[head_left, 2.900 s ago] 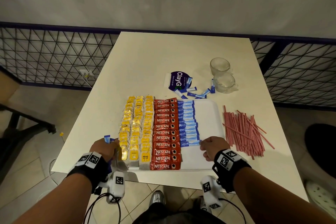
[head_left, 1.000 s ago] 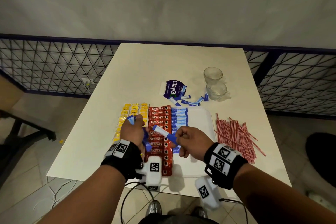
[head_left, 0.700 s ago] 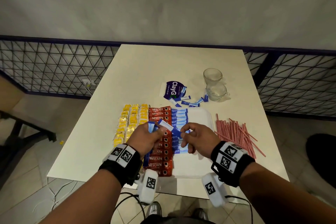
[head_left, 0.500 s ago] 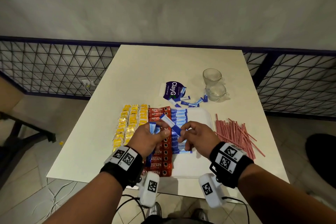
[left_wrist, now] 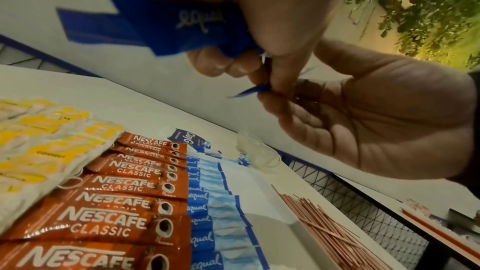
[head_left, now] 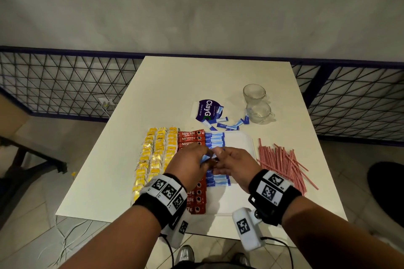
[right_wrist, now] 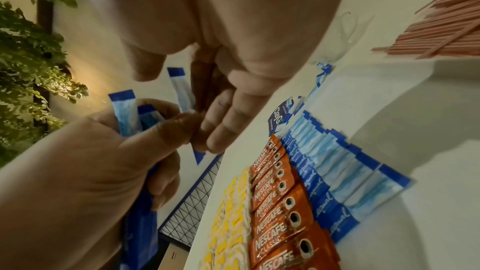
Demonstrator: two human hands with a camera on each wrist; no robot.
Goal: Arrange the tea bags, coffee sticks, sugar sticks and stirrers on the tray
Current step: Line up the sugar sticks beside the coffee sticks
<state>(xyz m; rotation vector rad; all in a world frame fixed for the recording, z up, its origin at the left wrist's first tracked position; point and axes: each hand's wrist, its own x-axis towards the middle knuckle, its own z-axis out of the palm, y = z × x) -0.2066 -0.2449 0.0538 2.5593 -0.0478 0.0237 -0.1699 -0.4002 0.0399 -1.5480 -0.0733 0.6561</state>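
A white tray (head_left: pixel 239 144) holds rows of yellow tea bags (head_left: pixel 157 153), red coffee sticks (head_left: pixel 190 138) and blue sugar sticks (head_left: pixel 215 137). Red stirrers (head_left: pixel 282 164) lie in a loose pile on the table right of the tray. Above the sugar row, my left hand (head_left: pixel 204 156) grips a small bundle of sugar sticks (left_wrist: pixel 166 26). My right hand (head_left: pixel 219 155) meets it fingertip to fingertip and pinches one sugar stick (right_wrist: pixel 182 89) from that bundle. The hands hide the middle of the coffee and sugar rows.
Two glass cups (head_left: pixel 258 105) stand at the back right. A purple packet (head_left: pixel 206 110) and a few loose sugar sticks (head_left: pixel 227 125) lie behind the tray. The table's near edge (head_left: pixel 131 218) is close to my wrists. A metal grid fence runs behind.
My hands have drawn closer together and lower over the sugar row. The single stick that stuck up between them is now tucked between the fingertips.
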